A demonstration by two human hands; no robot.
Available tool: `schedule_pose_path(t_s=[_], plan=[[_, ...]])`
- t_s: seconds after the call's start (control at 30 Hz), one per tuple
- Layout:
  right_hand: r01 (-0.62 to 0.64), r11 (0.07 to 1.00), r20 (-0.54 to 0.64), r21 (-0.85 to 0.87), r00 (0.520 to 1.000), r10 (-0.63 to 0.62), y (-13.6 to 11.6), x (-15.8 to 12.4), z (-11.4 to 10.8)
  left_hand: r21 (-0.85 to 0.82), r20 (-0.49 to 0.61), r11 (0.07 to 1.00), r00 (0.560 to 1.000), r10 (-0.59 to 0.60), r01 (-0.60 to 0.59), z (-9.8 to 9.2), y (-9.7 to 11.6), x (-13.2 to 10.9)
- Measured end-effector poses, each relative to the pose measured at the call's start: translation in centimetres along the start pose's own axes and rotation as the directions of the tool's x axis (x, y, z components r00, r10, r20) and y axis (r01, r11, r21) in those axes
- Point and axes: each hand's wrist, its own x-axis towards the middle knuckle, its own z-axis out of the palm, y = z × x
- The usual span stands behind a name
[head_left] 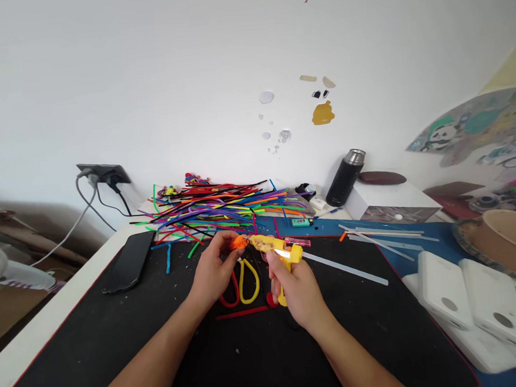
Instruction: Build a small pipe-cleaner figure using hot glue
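My right hand (302, 287) is wrapped round a yellow hot glue gun (282, 249), its nozzle pointing left. A long translucent glue stick (347, 268) juts from the gun's back end. Between the fingertips of my left hand (212, 264) is a small fuzzy orange piece (239, 242), which looks like pipe cleaner. The nozzle is at the orange piece; whether they touch I cannot tell. Just below, a red and yellow pair of loops (249, 281), apparently scissor handles, lies on the black mat (208, 362). A short red pipe cleaner (242, 313) lies nearer me.
Many coloured pipe cleaners (223, 207) are heaped along the wall. A black phone (129, 264) lies at the left. Behind, a black thermos (346, 177) leans beside a white box (386, 199). Loose glue sticks (389, 240) and white devices (445, 286) lie at the right.
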Motion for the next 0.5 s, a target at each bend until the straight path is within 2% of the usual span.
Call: schedule_pose_path(t_s=[0.5], plan=[[-0.016, 1.000, -0.019, 0.026, 1.000, 0.016, -0.06, 0.00, -0.06, -0.042, -0.051, 0.999, 0.999, -0.010, 0.008, 0.03, 0.22, 0.10]])
